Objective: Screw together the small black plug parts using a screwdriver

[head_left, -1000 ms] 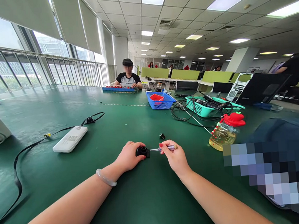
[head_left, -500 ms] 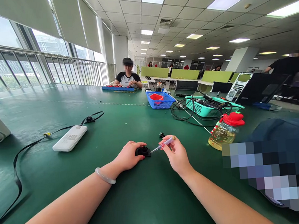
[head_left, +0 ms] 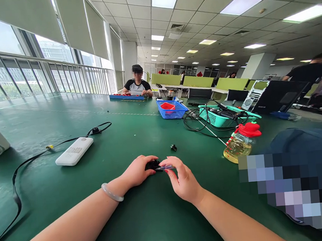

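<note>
My left hand [head_left: 138, 170] is closed around a small black part [head_left: 152, 165], pinning it on the green table [head_left: 135, 219]. Between the thumb and fingers of my right hand [head_left: 182, 178] is a screwdriver [head_left: 167, 167] with a clear purplish handle, lying nearly level. Its tip points left and meets the black part; the exact contact point is hidden. Just beyond my right hand lies another small black piece [head_left: 173, 147], touched by neither hand.
A white power bank [head_left: 74, 151] and a black strap [head_left: 27, 160] lie left. Ahead right stand a blue basket [head_left: 171, 114], a teal basket [head_left: 219, 121] with cables, and a red-lidded bottle [head_left: 238, 148]. A person [head_left: 136, 83] sits across the table.
My right hand has moved slightly down and left, and the screwdriver has tipped from slanted to nearly level. My left hand still holds the black part. The view has shifted a little.
</note>
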